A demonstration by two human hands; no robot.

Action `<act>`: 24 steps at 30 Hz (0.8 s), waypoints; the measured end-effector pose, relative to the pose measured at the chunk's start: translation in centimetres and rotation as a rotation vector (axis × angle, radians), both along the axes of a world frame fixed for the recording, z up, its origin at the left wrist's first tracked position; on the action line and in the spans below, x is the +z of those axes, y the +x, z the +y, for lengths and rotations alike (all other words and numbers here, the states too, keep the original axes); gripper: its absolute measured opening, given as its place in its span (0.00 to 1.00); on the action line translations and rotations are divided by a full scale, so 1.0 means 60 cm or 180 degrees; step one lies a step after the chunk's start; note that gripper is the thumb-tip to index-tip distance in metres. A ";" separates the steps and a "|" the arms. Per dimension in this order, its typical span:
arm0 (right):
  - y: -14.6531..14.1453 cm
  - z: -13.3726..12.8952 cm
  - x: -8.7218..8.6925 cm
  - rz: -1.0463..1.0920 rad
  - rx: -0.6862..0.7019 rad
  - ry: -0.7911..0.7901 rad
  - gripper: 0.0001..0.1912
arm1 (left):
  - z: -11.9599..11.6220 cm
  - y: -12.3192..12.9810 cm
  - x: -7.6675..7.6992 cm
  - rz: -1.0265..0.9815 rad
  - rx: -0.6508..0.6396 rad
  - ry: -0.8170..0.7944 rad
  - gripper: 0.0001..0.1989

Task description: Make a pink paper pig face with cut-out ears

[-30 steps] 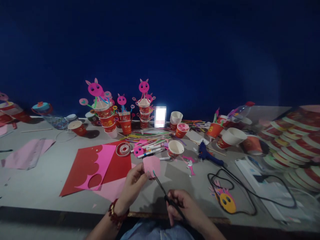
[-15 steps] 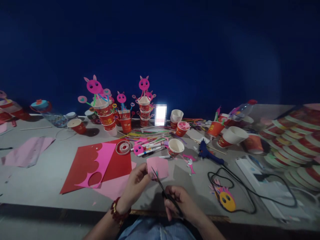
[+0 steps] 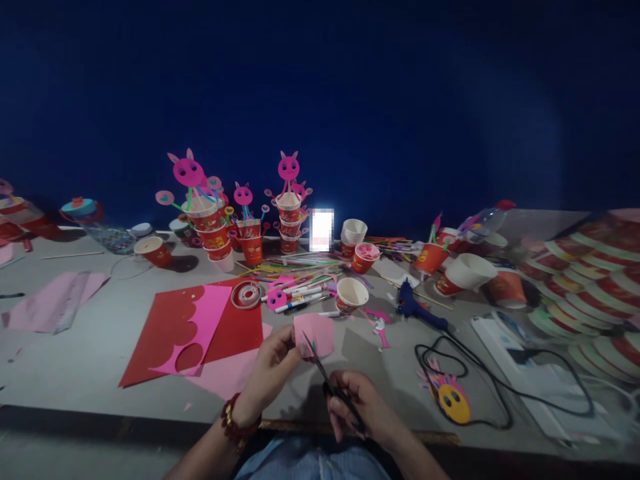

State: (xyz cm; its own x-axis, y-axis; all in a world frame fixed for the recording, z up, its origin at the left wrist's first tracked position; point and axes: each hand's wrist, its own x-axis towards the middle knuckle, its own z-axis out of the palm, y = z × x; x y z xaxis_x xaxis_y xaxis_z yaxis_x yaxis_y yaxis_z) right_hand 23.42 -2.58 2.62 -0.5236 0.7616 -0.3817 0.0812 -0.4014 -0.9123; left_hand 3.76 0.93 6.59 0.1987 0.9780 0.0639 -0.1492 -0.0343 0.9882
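My left hand (image 3: 275, 360) pinches the left edge of a small light pink paper piece (image 3: 320, 333), held above the table near its front edge. My right hand (image 3: 353, 403) is closed around the black handles of a pair of scissors (image 3: 320, 368). Their blades point up and left and lie across the lower left part of the pink paper, close to my left fingertips. Left of my hands are red sheets (image 3: 150, 333), a bright pink cut-out sheet (image 3: 210, 320) with scalloped edges and a round hole, and another light pink sheet (image 3: 225, 373).
Behind my hands lie markers (image 3: 303, 300), a tape roll (image 3: 246, 294) and a paper cup (image 3: 352, 296). A blue glue gun (image 3: 417, 308) with a looping black cord is on the right, beside a yellow face cut-out (image 3: 454, 401). Decorated cup figures (image 3: 214, 237) stand at the back.
The pink paper has turned slightly, its right edge drawing in a little to the left. Both hands keep nearly the same place and grip.
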 end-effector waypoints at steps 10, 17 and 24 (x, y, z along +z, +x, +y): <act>-0.003 0.000 -0.007 0.0000 -0.0092 -0.0018 0.24 | 0.000 0.001 0.005 -0.0053 -0.0014 0.0042 0.13; -0.007 -0.003 0.002 0.0061 -0.0239 -0.0043 0.24 | 0.001 0.002 -0.002 -0.0101 -0.0019 0.0050 0.11; -0.013 -0.002 -0.010 0.0219 -0.0315 -0.0148 0.29 | 0.001 0.002 -0.002 -0.0146 0.0030 -0.0021 0.10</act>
